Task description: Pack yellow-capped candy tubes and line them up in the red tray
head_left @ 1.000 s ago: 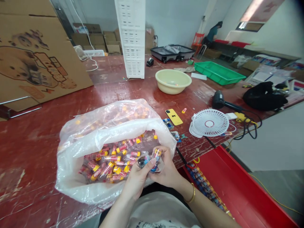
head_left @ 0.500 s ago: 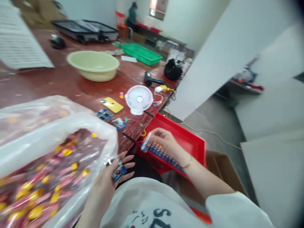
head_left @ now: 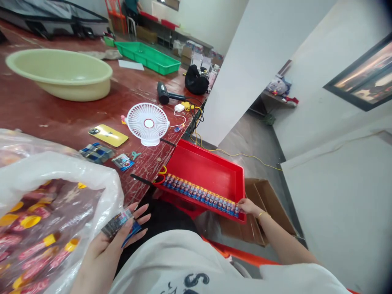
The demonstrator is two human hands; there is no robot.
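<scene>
My left hand (head_left: pixel 113 237) holds a small stack of printed blue plastic labels (head_left: pixel 121 226) under the thumb, its other fingers spread out behind. In the red tray (head_left: pixel 211 163), a row of small yellow-capped tubes (head_left: pixel 199 192) in blue printed wraps lies along the near side. My right hand (head_left: pixel 249 207) is at the right end of this row, fingertips pinched on the last tube (head_left: pixel 236 210). Left of me, an open clear plastic bag (head_left: pixel 101 173) contains many pink tubes with yellow caps (head_left: pixel 33 245).
On the red table stand a white fan (head_left: pixel 148 122), a yellow phone (head_left: pixel 108 135), more labels (head_left: pixel 96 152), a cream basin (head_left: pixel 61 73), a black hair dryer (head_left: pixel 167 94) and a green tray (head_left: pixel 147 57). A cardboard box (head_left: pixel 260 196) sits below the red tray. A person (head_left: pixel 131 8) is far behind.
My right hand has moved from the left part of the tray, with a wrapped tube in it, to the row's right end. The view has turned right; my left hand still holds the labels.
</scene>
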